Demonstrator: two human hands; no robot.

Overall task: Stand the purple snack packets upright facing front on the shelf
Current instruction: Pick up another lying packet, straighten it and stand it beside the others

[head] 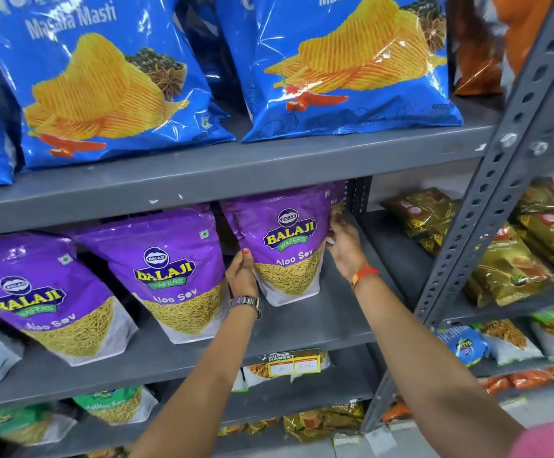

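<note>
Three purple Balaji Aloo Sev packets stand upright, fronts outward, on the grey middle shelf (328, 319). The right packet (285, 239) is held from both sides: my left hand (242, 276) grips its lower left edge and my right hand (343, 246) presses its right edge. Behind it peeks another purple packet (336, 195), mostly hidden. The middle packet (173, 276) leans slightly left just beside my left wrist. The left packet (41, 299) stands further along, near the frame's edge.
Large blue Masala Masti chip bags (345, 64) fill the shelf above. A grey perforated upright (487, 200) bounds the bay on the right, with gold packets (513, 266) beyond it. Bare shelf lies right of the held packet. A price tag (293, 363) hangs on the shelf edge below.
</note>
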